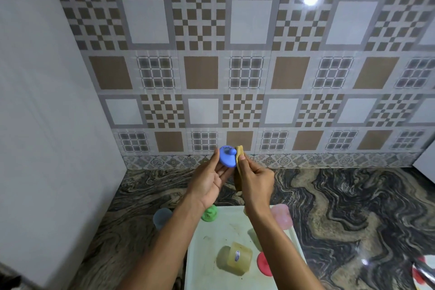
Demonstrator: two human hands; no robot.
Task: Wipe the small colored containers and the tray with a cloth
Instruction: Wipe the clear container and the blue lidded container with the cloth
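Left hand (209, 181) holds blue lid (227, 160) — right hand (255, 181) pinches cloth (239, 151) at lid's edge, raised clear of tray (207, 266).

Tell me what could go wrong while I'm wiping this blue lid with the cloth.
1. The blue lid sits only at the fingertips of the left grip, above the stone counter. A firm push from the cloth in the right grip might knock it loose.
2. The yellow container appears to lie on its side on the tray and could roll if the tray gets bumped.
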